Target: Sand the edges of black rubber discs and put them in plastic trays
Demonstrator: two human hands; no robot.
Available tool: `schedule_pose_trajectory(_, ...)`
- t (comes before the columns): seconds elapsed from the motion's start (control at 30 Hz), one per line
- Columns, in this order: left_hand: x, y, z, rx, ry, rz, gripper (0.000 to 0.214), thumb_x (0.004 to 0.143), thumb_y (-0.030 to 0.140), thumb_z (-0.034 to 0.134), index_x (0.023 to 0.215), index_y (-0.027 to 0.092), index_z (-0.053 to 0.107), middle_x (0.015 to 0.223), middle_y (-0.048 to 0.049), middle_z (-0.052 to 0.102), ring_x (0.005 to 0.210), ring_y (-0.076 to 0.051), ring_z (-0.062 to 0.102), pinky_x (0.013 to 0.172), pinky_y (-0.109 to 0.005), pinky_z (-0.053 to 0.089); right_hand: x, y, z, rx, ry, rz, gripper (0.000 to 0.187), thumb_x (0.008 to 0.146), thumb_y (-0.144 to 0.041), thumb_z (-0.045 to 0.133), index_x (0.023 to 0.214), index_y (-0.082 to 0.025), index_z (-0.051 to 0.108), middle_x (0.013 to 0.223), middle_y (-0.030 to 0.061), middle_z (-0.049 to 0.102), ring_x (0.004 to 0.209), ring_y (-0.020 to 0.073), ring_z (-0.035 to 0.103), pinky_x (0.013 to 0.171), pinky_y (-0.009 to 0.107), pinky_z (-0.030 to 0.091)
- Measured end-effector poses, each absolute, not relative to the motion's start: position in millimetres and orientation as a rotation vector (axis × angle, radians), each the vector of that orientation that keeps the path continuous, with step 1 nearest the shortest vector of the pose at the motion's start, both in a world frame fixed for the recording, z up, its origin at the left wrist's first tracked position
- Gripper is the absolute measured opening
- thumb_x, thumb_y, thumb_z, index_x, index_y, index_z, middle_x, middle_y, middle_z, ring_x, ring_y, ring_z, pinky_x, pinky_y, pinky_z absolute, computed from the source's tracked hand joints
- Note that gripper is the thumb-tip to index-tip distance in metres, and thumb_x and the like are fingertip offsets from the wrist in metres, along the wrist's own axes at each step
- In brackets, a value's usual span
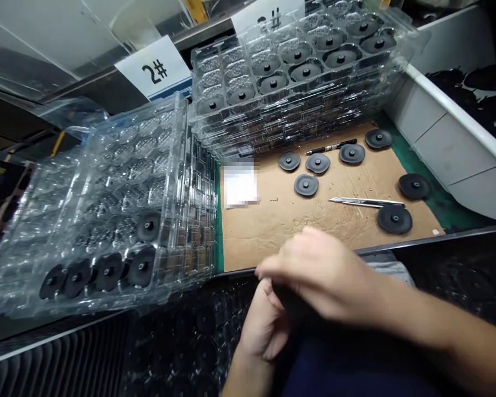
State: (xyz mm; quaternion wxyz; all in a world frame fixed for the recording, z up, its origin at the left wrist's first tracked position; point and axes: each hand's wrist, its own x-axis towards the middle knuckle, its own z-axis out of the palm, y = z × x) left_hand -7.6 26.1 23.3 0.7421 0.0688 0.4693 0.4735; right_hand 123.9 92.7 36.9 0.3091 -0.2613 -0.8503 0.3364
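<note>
My left hand [264, 325] and my right hand [320, 270] meet in front of me, just over the near edge of the cardboard. Between them is a black disc [289, 300], mostly covered by the fingers and dark against my clothing. The fingers of my left hand curl around it. My right hand lies over the top, smeared by motion, its fingers bunched together; what they pinch is hidden. Beyond the hands, several black discs with a small central stub, such as this one [306, 185], lie on the cardboard [264, 237].
Tweezers [366, 203] and a pen [330, 147] lie among the discs. Stacked clear plastic trays [186, 187] stand at left, and another stack [289, 105] at the back, both partly filled with discs. A white bin wall [458, 138] bounds the right. A "2#" sign [155, 69] stands behind.
</note>
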Motion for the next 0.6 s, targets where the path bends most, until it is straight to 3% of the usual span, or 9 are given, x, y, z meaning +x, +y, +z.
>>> schedule_pose_trajectory(0.13, -18.1, 19.8, 20.5, 0.127, 0.888, 1.039, 0.074, 0.057, 0.043, 0.079, 0.125, 0.032, 0.051, 0.115, -0.0072, 0.064, 0.099, -0.029, 0.065, 0.077, -0.034, 0.055, 148.8, 118.3, -3.8, -1.274, -1.992, 1.080, 0.025, 0.091, -0.023, 0.044, 0.107, -0.019, 0.062, 0.106, 0.0055, 0.065, 0.096, 0.0163, 0.060, 0.083, 0.030, 0.045)
schedule_pose_trajectory(0.23, -26.4, 15.5, 14.9, 0.100, 0.786, 1.054, 0.068, 0.064, 0.045, 0.073, 0.126, 0.037, 0.048, 0.120, -0.0069, 0.062, 0.104, -0.030, 0.063, 0.079, -0.035, 0.054, 163.0, 106.4, -38.2, -1.418, -1.963, 1.212, 0.027, 0.089, -0.025, 0.044, 0.109, -0.018, 0.062, 0.110, 0.0075, 0.065, 0.102, 0.0204, 0.060, 0.088, 0.037, 0.046)
schedule_pose_trajectory(0.33, -31.2, 14.1, 8.2, 0.078, 0.728, 1.026, 0.067, 0.065, 0.047, 0.072, 0.127, 0.037, 0.047, 0.124, -0.0069, 0.060, 0.106, -0.029, 0.062, 0.081, -0.035, 0.053, 167.2, 73.8, -59.8, -1.386, -2.001, 1.335, 0.027, 0.089, -0.025, 0.044, 0.108, -0.017, 0.062, 0.102, 0.0079, 0.069, 0.093, 0.0202, 0.064, 0.079, 0.035, 0.052)
schedule_pose_trajectory(0.5, -32.4, 13.8, 0.5, 0.062, 0.697, 1.007, 0.074, 0.063, 0.054, 0.070, 0.130, 0.038, 0.044, 0.130, -0.0087, 0.056, 0.108, -0.030, 0.061, 0.081, -0.034, 0.052, 168.7, 45.6, -68.8, -1.344, -1.992, 1.498, 0.027, 0.089, -0.024, 0.045, 0.111, -0.018, 0.060, 0.101, 0.0078, 0.069, 0.089, 0.0197, 0.065, 0.075, 0.035, 0.053)
schedule_pose_trajectory(0.6, -30.4, 14.0, 1.5, 0.062, 0.707, 1.010, 0.071, 0.064, 0.051, 0.071, 0.129, 0.037, 0.045, 0.127, -0.0081, 0.058, 0.107, -0.030, 0.061, 0.082, -0.035, 0.052, 173.4, 55.7, -60.7, -1.373, -1.968, 1.414, 0.026, 0.090, -0.026, 0.044, 0.108, -0.017, 0.060, 0.102, 0.0081, 0.068, 0.090, 0.0195, 0.064, 0.076, 0.034, 0.052)
